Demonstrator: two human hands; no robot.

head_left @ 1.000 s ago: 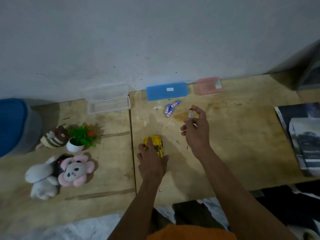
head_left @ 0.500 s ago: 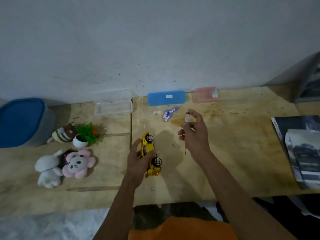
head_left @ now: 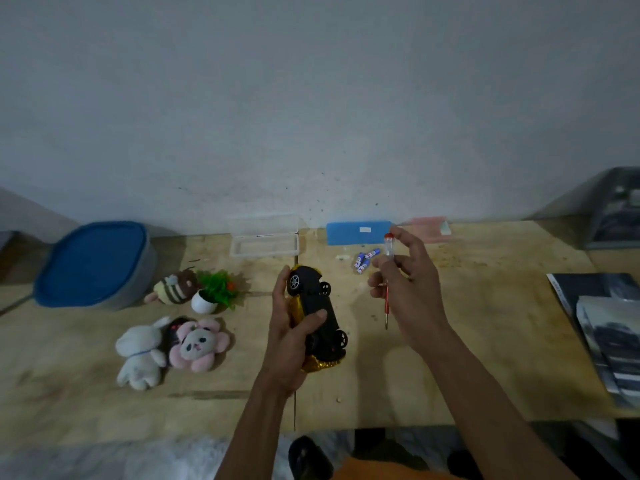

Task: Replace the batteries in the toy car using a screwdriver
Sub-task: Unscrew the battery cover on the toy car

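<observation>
My left hand [head_left: 289,337] holds the yellow toy car [head_left: 317,310] above the wooden table, turned over so its black underside and wheels face up. My right hand [head_left: 407,289] grips a small screwdriver [head_left: 388,268] upright, its clear handle with a red cap on top and its thin shaft pointing down, to the right of the car and apart from it. Several blue batteries [head_left: 365,259] lie on the table behind the screwdriver.
The wooden table [head_left: 485,341] meets a grey wall. A clear box [head_left: 265,239], a blue case [head_left: 358,232] and a pink case [head_left: 427,226] line the back. Plush toys [head_left: 173,348], a small potted plant [head_left: 214,292] and a blue-lidded tub [head_left: 95,263] stand left. Magazines [head_left: 602,327] lie right.
My left hand lifted the car off the table and rolled it over, underside up. My right hand kept the screwdriver upright and stayed beside the car.
</observation>
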